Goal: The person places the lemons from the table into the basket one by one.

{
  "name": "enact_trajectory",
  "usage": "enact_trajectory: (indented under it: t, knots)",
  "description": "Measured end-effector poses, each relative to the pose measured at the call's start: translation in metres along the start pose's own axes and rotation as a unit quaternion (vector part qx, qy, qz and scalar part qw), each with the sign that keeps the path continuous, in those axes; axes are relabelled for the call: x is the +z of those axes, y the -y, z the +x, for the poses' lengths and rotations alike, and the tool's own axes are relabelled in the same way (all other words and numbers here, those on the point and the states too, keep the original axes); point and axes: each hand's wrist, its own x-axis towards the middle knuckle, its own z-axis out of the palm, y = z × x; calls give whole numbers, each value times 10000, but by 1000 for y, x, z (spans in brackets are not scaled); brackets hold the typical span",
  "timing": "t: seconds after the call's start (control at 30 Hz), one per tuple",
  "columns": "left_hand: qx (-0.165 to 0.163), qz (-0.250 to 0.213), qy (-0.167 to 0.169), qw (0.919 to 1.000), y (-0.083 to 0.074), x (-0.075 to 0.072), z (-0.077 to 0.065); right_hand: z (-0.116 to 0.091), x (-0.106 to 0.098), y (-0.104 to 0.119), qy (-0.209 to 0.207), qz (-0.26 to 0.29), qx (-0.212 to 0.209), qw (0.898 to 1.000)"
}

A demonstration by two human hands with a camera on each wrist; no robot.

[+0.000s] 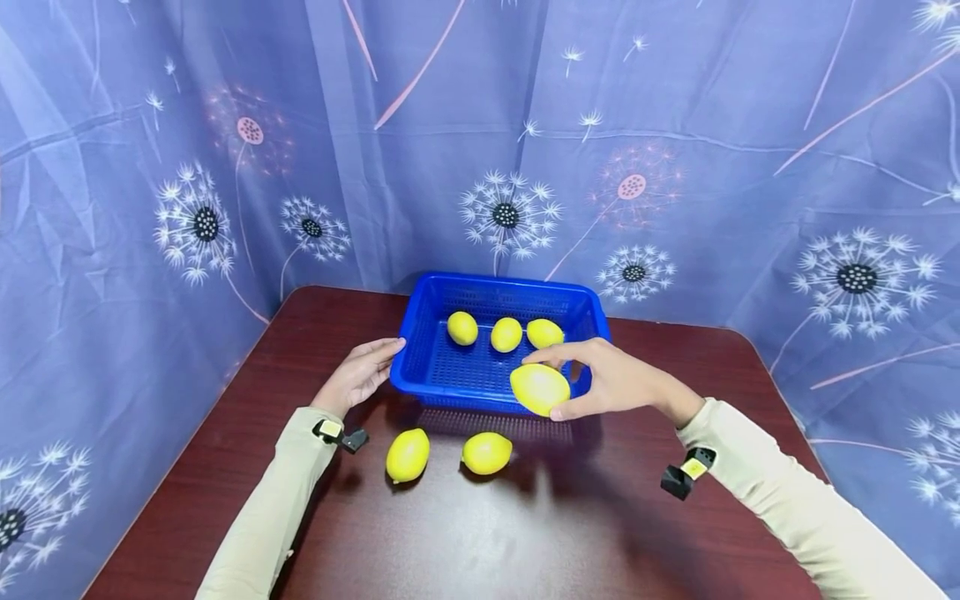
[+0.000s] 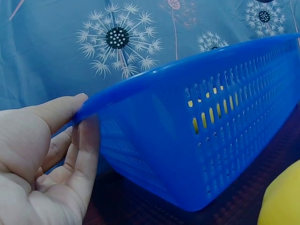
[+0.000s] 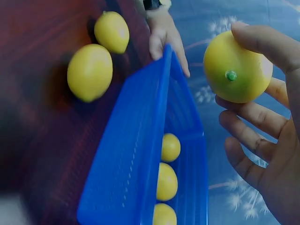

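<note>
While the left hand (image 1: pixel 363 375) pinches the rim of the blue basket (image 1: pixel 450 392), the right hand (image 1: pixel 618 380) grips one lemon (image 1: pixel 540 389), fingers spread, near the basket; three lemons (image 1: pixel 506 335) inside, two lemons (image 1: pixel 487 454) on the table (image 1: pixel 420 533); green stem tip (image 3: pixel 230 75) (right wrist view only).

The basket (image 1: pixel 450 394) is moulded in smooth, glossy plastic, its walls pierced by slots. The lemons (image 1: pixel 486 453) are covered by smooth skin with a soft sheen. Light is mirrored by the tabletop (image 1: pixel 480 533), finished in a polished wood look. The backdrop (image 1: pixel 420 192) is made of creased, printed cloth, and the sleeves (image 1: pixel 787 500) of matt fabric.
</note>
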Motion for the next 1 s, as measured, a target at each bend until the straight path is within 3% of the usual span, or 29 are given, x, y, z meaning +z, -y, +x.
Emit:
enact_trajectory:
  t: [0.27,1.0]
  knots:
    - [25,-45,-14,10000,1,-3,-2,14,-18,-24,66,-43,638,9979]
    - [-58,-35,-72,10000,-1,3,-3,50,-31,-93,521,-201,1435,9881]
